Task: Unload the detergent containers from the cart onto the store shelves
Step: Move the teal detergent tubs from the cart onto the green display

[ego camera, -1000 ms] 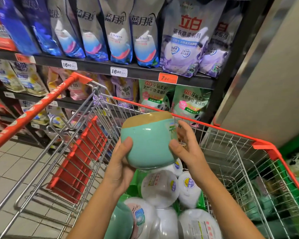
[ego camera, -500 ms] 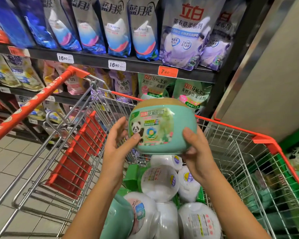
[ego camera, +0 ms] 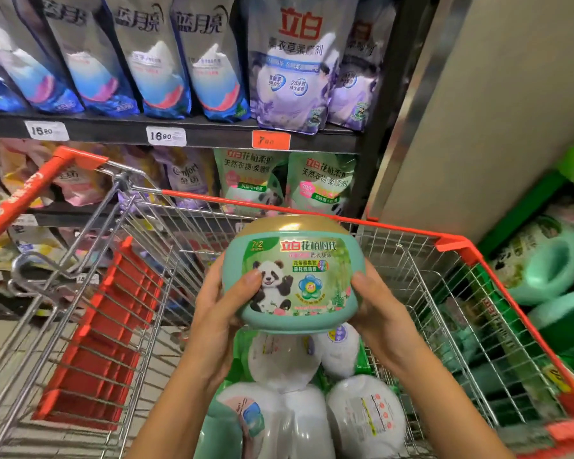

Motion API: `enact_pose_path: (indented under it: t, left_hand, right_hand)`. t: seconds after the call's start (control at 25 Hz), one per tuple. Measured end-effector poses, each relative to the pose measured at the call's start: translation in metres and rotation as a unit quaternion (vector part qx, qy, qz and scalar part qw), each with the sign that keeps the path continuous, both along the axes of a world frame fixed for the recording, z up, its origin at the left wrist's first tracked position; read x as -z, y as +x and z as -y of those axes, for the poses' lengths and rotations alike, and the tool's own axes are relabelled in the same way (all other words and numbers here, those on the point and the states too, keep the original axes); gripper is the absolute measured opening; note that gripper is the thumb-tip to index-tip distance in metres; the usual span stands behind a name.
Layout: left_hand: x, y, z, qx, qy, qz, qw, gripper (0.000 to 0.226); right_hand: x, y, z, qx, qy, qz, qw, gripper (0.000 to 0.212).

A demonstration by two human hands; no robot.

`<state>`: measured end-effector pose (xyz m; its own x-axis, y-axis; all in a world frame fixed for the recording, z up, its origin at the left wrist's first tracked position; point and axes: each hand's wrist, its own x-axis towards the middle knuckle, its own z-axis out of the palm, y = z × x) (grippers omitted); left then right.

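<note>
A round mint-green detergent tub [ego camera: 292, 276] with a gold lid and a panda label hangs above the cart, label facing me. My left hand [ego camera: 217, 313] grips its left side, thumb across the label. My right hand [ego camera: 378, 309] grips its right side. Below, inside the wire cart [ego camera: 497, 326], lie several white tubs [ego camera: 365, 412] and another green tub [ego camera: 222, 429], partly hidden by my forearms.
The cart's red rim [ego camera: 395, 226] and folded red child seat [ego camera: 100, 346] frame the basket. Dark shelves [ego camera: 212, 135] ahead hold detergent pouches. A grey pillar [ego camera: 494, 104] stands at right, with green tubs [ego camera: 544, 266] on a green display beyond the cart.
Both hands have lifted the green tub a little and turned it, so the panda label now faces me squarely. The view has shifted closer to the shelves.
</note>
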<state>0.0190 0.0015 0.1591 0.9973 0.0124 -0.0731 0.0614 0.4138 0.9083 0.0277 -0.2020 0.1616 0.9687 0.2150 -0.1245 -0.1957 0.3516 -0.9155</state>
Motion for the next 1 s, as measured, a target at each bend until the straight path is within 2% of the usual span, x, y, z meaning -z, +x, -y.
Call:
enact_pose_path:
  t: [0.12,0.28,0.48,0.68,0.84,0.92,1.0]
  left_hand:
    - [-0.008,0.010,0.034,0.077,0.023,0.039,0.996,0.087]
    - [-0.023,0.001,0.095,0.166,0.017,0.068,0.984,0.079]
    - [-0.050,-0.024,0.181,0.221,0.031,0.120,0.967,0.078]
    - [-0.075,-0.056,0.294,0.260,0.039,0.154,0.952,0.093]
    - [-0.090,-0.085,0.375,0.269,0.027,0.186,0.945,0.095]
    - [-0.097,-0.093,0.406,0.272,0.019,0.195,0.942,0.091]
    - [-0.107,-0.093,0.428,0.271,0.026,0.218,0.937,0.091]
  right_hand:
    - [-0.009,-0.021,0.031,0.078,-0.007,0.023,0.997,0.088]
    - [-0.027,-0.057,0.085,0.158,-0.022,0.055,0.986,0.071]
    - [-0.045,-0.108,0.165,0.224,-0.001,0.093,0.970,0.076]
    - [-0.072,-0.157,0.271,0.254,-0.013,0.113,0.960,0.072]
    - [-0.096,-0.190,0.352,0.255,-0.037,0.150,0.954,0.073]
    - [-0.102,-0.197,0.385,0.256,-0.052,0.160,0.952,0.077]
    - [-0.107,-0.191,0.411,0.249,-0.070,0.172,0.951,0.093]
